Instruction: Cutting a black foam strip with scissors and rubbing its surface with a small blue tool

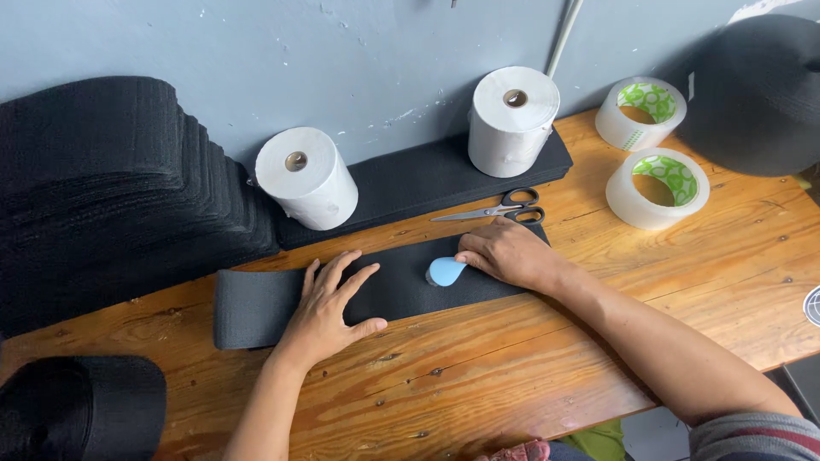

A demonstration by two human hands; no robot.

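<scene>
Black fabric strip [256, 303]: long, flat band of dark woven material, lying lengthwise across the middle of the table, slightly slanted, its left end nearer the front edge. Light blue teardrop-shaped tool [446, 271]: small, smooth, resting on the strip's right half, rounded end pointing left.

Two bare forearms enter from bottom of frame; left hand [327, 309] bare, no rings or watch visible; right hand [510, 253] bare too; grey sleeve with dark red stripe at lower right corner, above right elbow.
</scene>
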